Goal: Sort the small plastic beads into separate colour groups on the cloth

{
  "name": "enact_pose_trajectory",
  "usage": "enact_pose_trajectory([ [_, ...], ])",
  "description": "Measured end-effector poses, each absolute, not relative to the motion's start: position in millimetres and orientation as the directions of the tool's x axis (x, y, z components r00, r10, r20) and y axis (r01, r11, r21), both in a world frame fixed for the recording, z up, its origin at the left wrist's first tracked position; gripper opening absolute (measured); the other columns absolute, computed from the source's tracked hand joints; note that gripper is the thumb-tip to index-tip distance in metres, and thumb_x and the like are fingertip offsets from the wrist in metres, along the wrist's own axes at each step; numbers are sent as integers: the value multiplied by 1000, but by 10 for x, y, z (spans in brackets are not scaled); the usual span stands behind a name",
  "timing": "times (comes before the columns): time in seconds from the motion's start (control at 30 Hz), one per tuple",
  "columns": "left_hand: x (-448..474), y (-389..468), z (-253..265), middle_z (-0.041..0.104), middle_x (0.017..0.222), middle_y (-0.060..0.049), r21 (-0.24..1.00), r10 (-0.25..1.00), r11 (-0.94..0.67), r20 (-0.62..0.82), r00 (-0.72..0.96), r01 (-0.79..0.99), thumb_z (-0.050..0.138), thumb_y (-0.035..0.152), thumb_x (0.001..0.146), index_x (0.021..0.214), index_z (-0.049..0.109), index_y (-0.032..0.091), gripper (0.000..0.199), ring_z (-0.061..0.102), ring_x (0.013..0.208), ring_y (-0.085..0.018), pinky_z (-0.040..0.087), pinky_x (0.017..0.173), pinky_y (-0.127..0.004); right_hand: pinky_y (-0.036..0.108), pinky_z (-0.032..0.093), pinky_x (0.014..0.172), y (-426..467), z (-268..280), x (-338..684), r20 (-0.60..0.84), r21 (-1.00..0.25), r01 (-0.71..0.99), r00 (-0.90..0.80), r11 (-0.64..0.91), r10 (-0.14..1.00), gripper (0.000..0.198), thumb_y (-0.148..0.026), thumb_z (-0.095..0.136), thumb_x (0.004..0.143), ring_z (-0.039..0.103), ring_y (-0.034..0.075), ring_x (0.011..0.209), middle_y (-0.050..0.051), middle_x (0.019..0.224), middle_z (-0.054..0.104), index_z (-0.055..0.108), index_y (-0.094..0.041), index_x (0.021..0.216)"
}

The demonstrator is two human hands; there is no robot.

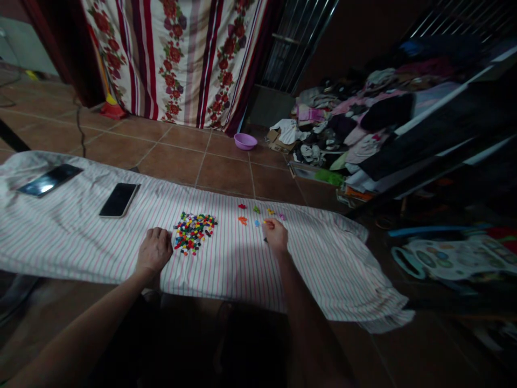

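Observation:
My left hand [155, 250] rests on the striped cloth with its fingers curled, just left of a heap of small multicoloured beads [194, 233]. No object shows in it. Right of the heap, my right hand [276, 235] is closed in a pinch low over the cloth. A tiny yellow bit [265, 222] shows at its fingertips; whether it is held I cannot tell. Around that hand lie little groups sorted by colour: red [242, 206], green [256, 209], yellow [270, 212], purple [281, 216], orange [242, 220] and blue [257, 223]. A dark piece [265, 240] is partly under the hand.
The striped cloth [226, 269] covers a long, narrow surface. A phone [119, 200] and a larger dark glossy device [51, 179] lie at its left. Beyond are a tiled floor, a purple basin [245, 141], a floral curtain [173, 59] and piled clothes [343, 118].

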State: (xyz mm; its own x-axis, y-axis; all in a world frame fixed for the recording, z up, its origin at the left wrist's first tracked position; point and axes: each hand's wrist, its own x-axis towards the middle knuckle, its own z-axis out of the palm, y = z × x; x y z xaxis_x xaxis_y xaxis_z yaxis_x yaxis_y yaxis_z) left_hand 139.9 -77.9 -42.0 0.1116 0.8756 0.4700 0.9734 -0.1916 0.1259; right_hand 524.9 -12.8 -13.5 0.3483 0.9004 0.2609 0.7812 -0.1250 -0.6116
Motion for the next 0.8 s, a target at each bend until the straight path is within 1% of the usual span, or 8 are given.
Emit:
enact_pose_trajectory([
  [0.07,1408,-785,-407,53,76,-11,125,876,-187,469,108,974,38,24,89,75,52,21,20,48,80,-27,40,75,-42,27,46,74,-15,-98,5423,229,-534,816,394,-224,890,24,-21,51,78,63,18,80,5,87,71,70,-19,92],
  [0.13,1418,-790,-387,53,77,-11,128,879,-190,465,110,973,38,24,89,75,52,21,20,47,80,-27,40,75,-42,26,44,73,99,-70,5551,201,-468,836,417,-287,886,25,-20,50,80,63,18,82,5,91,71,70,-20,95],
  [0.23,1435,-793,-361,52,75,-10,137,877,-194,467,109,971,39,23,89,75,51,22,19,46,79,-27,40,75,-41,26,43,74,263,-50,5669,167,-414,844,438,-340,884,25,-19,50,82,63,19,85,7,94,71,70,-19,98],
  [0.53,1441,-781,-369,52,76,-9,99,870,-192,478,122,976,40,23,89,76,49,22,16,47,80,-26,42,74,-40,28,43,73,624,-94,5781,200,-338,881,411,-331,889,28,-17,48,83,63,20,85,10,94,70,71,-17,98],
  [0.8,1454,-779,-348,52,75,-9,90,877,-179,466,117,980,39,22,91,76,49,22,18,47,79,-26,42,74,-40,27,43,71,825,-160,5820,152,-308,901,364,-306,919,28,-13,50,81,64,20,83,10,95,71,73,-19,96],
])
